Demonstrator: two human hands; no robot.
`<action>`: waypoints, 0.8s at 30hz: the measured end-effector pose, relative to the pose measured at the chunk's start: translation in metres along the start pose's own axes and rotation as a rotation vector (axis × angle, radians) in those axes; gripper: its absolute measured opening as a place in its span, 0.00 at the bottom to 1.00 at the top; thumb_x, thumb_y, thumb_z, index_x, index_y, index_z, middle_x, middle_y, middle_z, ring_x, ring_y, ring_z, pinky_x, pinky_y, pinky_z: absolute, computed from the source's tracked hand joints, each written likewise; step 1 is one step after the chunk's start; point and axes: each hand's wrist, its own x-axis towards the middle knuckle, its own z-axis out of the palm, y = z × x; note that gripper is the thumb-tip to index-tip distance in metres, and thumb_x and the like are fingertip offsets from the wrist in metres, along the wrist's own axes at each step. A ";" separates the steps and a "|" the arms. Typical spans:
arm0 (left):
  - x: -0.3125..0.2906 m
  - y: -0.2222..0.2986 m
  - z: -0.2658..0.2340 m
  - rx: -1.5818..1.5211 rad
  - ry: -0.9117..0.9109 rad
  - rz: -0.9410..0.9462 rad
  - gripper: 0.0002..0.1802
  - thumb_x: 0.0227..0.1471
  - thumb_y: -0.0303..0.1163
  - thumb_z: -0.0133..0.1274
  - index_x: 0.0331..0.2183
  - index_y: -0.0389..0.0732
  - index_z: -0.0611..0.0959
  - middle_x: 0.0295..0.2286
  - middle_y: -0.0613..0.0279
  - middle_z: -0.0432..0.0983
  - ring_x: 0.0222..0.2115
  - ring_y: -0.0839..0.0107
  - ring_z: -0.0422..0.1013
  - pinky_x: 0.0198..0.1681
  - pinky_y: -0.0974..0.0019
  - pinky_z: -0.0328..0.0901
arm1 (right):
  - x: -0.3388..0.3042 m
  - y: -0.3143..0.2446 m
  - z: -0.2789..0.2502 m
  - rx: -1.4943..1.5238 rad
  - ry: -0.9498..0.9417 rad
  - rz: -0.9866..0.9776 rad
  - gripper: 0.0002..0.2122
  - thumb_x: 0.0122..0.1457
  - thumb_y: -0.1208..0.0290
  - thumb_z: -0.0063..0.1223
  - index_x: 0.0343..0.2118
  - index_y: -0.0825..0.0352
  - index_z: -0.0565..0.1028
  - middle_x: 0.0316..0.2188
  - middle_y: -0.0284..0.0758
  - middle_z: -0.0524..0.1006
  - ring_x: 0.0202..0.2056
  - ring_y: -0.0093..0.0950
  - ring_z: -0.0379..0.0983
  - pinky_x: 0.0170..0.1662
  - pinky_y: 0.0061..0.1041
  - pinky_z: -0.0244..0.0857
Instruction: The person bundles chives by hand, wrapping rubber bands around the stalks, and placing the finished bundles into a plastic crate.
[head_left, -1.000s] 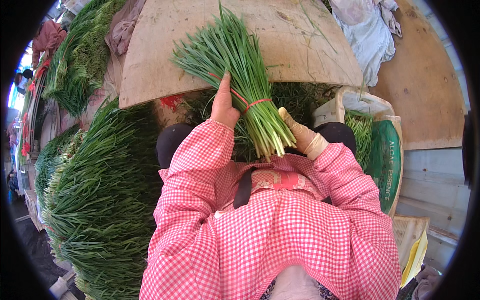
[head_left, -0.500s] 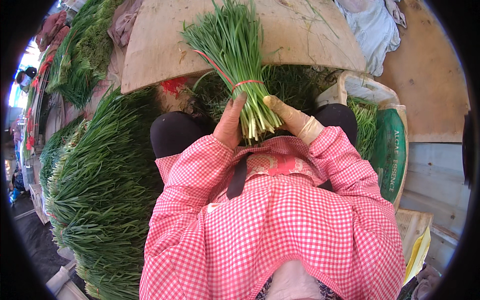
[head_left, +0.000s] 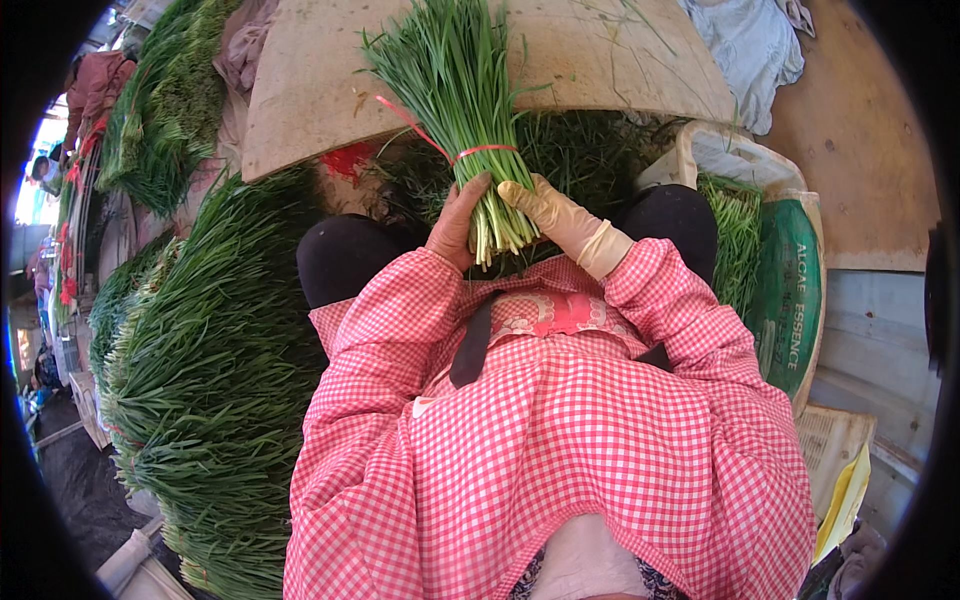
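A tied bunch of garlic chives (head_left: 450, 85) lies over the near edge of a wooden board, its green leaves pointing away and its pale cut ends toward me. A red tie (head_left: 487, 149) circles its lower part, with a loose tail sticking out to the left. My bare left hand (head_left: 457, 222) grips the stems from the left, just below the tie. On the other side my right hand (head_left: 560, 214), in a pale glove, closes on the stems with its thumb and fingers. The fingers beneath the bunch are hidden.
The wooden board (head_left: 620, 60) stands before me with loose blades on it. A big pile of chives (head_left: 210, 390) rises at my left, more (head_left: 160, 110) beyond it. At my right is a pale crate (head_left: 735, 155) with chives and a green sack (head_left: 790, 300). Red ties (head_left: 347, 161) lie under the board.
The bunch and both hands have shifted slightly left and away from me. The right thumb now lies further across the stems, and the tie's tail stands out more from the leaves.
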 end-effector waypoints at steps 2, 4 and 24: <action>0.003 -0.005 -0.001 -0.065 -0.050 -0.013 0.27 0.53 0.44 0.49 0.48 0.36 0.67 0.40 0.52 0.72 0.38 0.61 0.72 0.41 0.58 0.70 | -0.003 0.001 -0.009 -0.239 0.056 -0.078 0.37 0.50 0.38 0.46 0.51 0.70 0.62 0.41 0.40 0.71 0.46 0.29 0.66 0.48 0.24 0.60; 0.004 -0.007 -0.003 -0.110 -0.044 0.010 0.27 0.53 0.44 0.49 0.48 0.36 0.67 0.40 0.52 0.72 0.38 0.61 0.72 0.42 0.57 0.70 | -0.013 -0.034 -0.002 -0.518 0.067 -0.090 0.34 0.51 0.40 0.45 0.47 0.71 0.66 0.38 0.47 0.73 0.43 0.35 0.70 0.45 0.27 0.62; 0.000 0.004 0.038 -0.247 0.021 0.005 0.19 0.50 0.33 0.52 0.44 0.36 0.70 0.37 0.53 0.73 0.36 0.60 0.73 0.41 0.56 0.69 | -0.068 -0.044 0.024 -1.345 -0.205 -0.176 0.06 0.51 0.68 0.47 0.25 0.65 0.71 0.21 0.41 0.74 0.27 0.38 0.74 0.29 0.34 0.66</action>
